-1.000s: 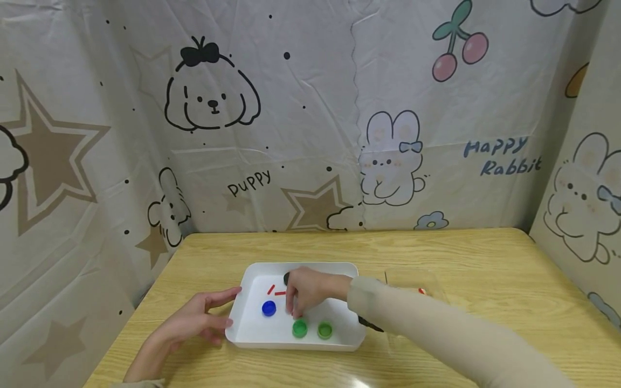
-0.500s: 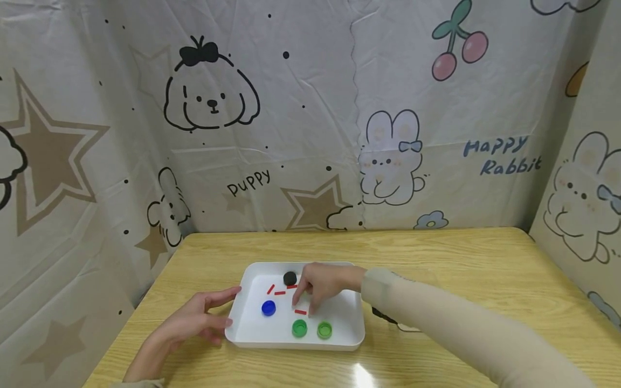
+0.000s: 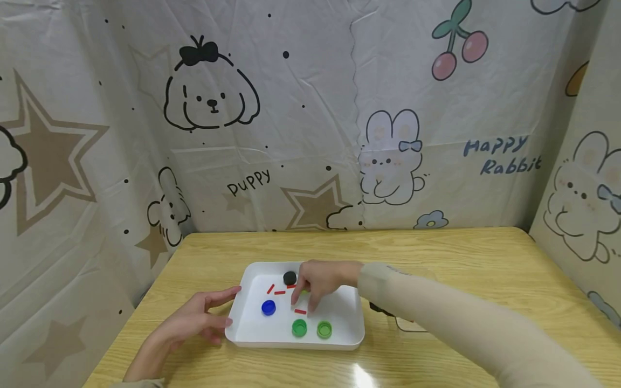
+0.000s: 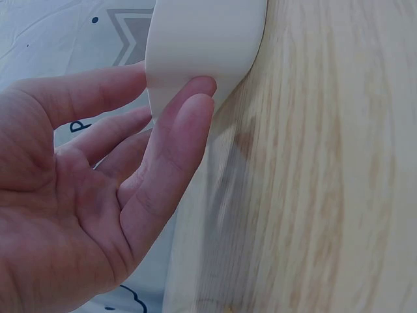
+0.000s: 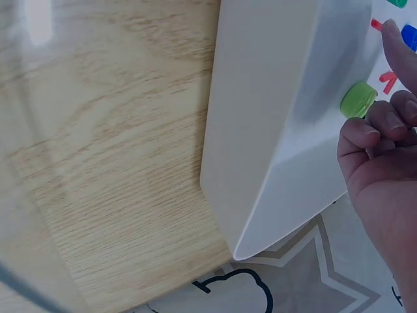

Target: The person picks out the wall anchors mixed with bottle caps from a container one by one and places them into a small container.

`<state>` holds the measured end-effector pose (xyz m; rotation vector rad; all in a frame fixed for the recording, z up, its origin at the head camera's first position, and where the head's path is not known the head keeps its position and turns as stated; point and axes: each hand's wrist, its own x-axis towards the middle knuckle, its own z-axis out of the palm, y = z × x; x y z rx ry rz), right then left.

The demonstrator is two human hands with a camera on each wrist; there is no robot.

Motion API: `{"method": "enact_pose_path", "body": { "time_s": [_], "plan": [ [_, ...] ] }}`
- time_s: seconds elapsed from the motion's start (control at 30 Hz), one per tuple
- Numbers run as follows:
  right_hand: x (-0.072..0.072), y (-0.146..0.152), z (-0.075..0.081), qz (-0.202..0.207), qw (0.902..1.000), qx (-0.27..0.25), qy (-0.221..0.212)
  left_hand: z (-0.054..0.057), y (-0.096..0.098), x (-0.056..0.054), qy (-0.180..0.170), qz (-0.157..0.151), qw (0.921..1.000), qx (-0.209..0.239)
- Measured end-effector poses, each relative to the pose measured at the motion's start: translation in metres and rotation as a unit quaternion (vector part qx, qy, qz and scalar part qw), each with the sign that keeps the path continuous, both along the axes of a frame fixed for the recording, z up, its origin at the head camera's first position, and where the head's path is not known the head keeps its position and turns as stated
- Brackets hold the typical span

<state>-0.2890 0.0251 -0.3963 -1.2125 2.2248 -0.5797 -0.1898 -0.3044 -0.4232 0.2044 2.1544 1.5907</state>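
A white tray [image 3: 247,334] lies on the wooden table. My left hand [image 3: 186,319] touches its left end with extended fingers and thumb, seen against the wall in the left wrist view. Over the tray, my right hand [image 3: 322,283] points down, index finger and thumb apart, other fingers curled in. A short red strip [image 3: 300,311] lies below the gap between them. More red strips [image 3: 280,292] lie near a black cap [image 3: 289,278]. A blue cap [image 3: 268,307], a green cap [image 3: 299,327] and a light green cap [image 3: 324,329] sit in the tray. Another light green cap [image 5: 358,100] is beside the curled fingers.
A clear flat container [image 3: 409,326] and a dark object [image 3: 380,309] lie right of the tray, partly hidden by the right sleeve [image 3: 436,302]. A printed curtain [image 3: 310,134] stands behind the table [image 3: 218,248].
My right hand has moved slightly right, and its thumb and index finger have parted. The red strip between them has come into view. My left hand stays at the tray's end.
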Motion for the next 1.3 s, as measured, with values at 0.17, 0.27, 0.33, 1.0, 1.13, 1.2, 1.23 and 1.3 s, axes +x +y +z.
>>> {"method": "enact_pose_path", "body": {
  "time_s": [0.17, 0.27, 0.33, 1.0, 1.13, 1.2, 1.23, 1.3],
  "plan": [
    [0.000, -0.005, -0.003, 0.001, 1.0000, 0.003, -0.003, 0.001, 0.000, 0.000, -0.002, 0.000, 1.0000, -0.001],
    [0.000, -0.007, -0.007, -0.002, 0.9999, 0.011, 0.000, 0.001, 0.000, 0.000, 0.000, -0.001, 1.0000, 0.001],
    [-0.001, -0.007, -0.009, -0.004, 0.9999, 0.017, 0.002, 0.001, 0.000, 0.000, 0.001, -0.002, 1.0000, 0.000],
    [0.002, -0.009, -0.012, -0.012, 0.9998, 0.014, 0.000, 0.001, 0.000, 0.000, -0.003, 0.001, 1.0000, -0.004],
    [0.003, -0.009, -0.013, -0.018, 0.9997, 0.018, 0.005, 0.001, 0.000, 0.000, -0.002, 0.000, 1.0000, -0.003],
    [0.003, -0.009, -0.014, -0.018, 0.9997, 0.017, 0.008, 0.001, 0.000, 0.000, -0.002, 0.000, 1.0000, -0.003],
    [0.003, -0.009, -0.014, -0.017, 0.9997, 0.016, 0.010, 0.001, 0.000, 0.000, -0.002, 0.000, 1.0000, -0.004],
    [0.004, -0.009, -0.015, -0.015, 0.9997, 0.015, 0.012, 0.001, 0.000, 0.000, -0.003, 0.001, 1.0000, -0.004]
  ]
}}
